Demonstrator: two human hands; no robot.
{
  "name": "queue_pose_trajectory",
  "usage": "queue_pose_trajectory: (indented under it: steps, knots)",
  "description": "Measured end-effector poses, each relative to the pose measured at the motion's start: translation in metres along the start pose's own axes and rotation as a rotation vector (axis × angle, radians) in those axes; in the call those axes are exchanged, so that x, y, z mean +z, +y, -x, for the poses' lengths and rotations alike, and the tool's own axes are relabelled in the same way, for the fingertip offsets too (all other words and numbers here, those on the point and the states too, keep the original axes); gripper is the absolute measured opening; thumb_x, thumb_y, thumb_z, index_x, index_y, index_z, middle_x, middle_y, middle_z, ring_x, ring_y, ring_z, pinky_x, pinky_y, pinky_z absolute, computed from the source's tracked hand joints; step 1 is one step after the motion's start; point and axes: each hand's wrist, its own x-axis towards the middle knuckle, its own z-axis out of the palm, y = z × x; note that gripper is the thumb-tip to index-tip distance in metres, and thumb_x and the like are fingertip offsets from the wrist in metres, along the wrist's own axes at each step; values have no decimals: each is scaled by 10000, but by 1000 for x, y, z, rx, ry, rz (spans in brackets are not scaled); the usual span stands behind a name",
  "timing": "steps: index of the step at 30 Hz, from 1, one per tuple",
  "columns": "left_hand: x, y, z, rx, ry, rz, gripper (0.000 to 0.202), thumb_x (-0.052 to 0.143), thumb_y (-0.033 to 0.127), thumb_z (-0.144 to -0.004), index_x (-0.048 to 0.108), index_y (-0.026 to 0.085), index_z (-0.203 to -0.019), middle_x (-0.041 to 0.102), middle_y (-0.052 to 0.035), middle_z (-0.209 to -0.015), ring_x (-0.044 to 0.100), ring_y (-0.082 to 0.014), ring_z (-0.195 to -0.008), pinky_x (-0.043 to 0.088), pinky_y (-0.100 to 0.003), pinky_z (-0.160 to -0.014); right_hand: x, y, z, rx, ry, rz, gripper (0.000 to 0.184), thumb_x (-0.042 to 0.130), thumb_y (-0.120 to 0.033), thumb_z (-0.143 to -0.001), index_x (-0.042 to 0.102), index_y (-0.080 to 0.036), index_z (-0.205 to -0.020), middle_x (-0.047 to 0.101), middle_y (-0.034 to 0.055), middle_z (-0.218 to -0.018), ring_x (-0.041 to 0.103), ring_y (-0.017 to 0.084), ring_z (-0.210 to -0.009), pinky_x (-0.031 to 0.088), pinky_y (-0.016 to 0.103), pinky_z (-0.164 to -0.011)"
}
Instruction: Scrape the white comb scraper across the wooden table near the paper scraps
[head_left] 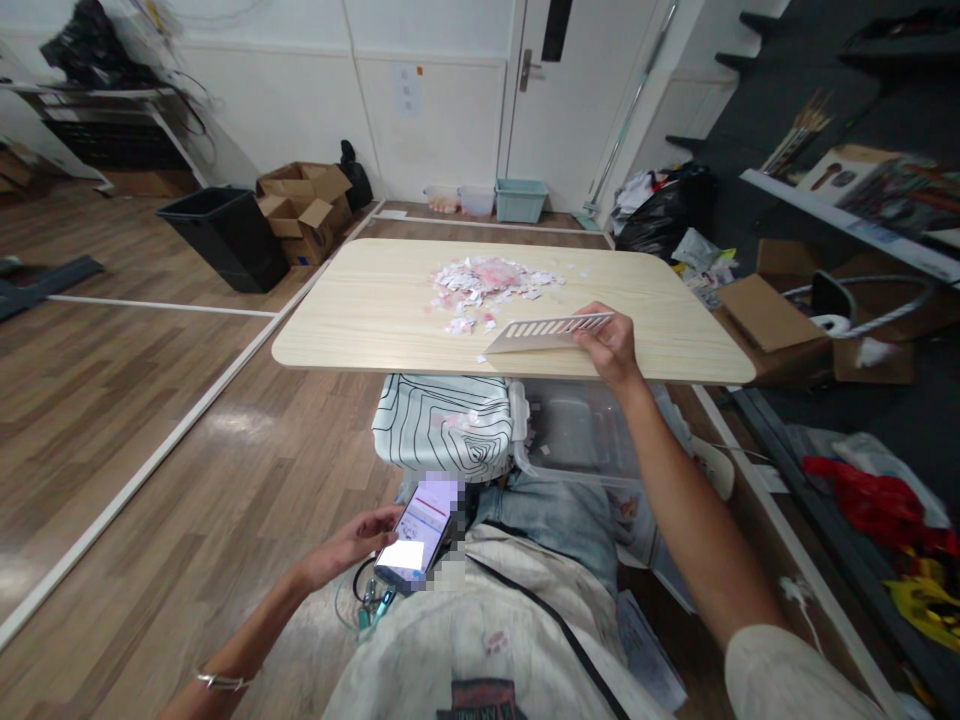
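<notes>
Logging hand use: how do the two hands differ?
The left hand is low by the lap, holding a lit phone; the right hand reaches out over the table, pinching a slotted card tilted beside paper scraps. Both grip something flat.

No readable text, phone point(417, 535) display blurred, shirt print point(480, 697) cut off, wall sheet point(407, 90) too small
</notes>
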Motion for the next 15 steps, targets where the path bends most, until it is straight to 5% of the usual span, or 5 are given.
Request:
queue_pose_trajectory:
  steps: [10, 15]
  knots:
    - [-2, 0, -1, 18, -62, 38, 482, 819, 408, -884, 721, 212, -1313, 737, -109, -1321, 653, -316, -1202, 484, -439, -1074, -1, 1, 0, -3, 2, -9, 231, 784, -425, -710, 659, -252, -798, 710, 44, -791, 641, 247, -761, 552, 417, -757]
    - [4, 3, -1, -11, 55, 30, 387, 787, 409, -919, 748, 204, -1245, 757, -102, -1290, 665, -309, -1197, 493, -419, -1066, 0, -2, 0, -5, 2, -7, 205, 772, -395, -701, 657, -249, -787, 700, 46, -780, 634, 245, -755, 549, 413, -752]
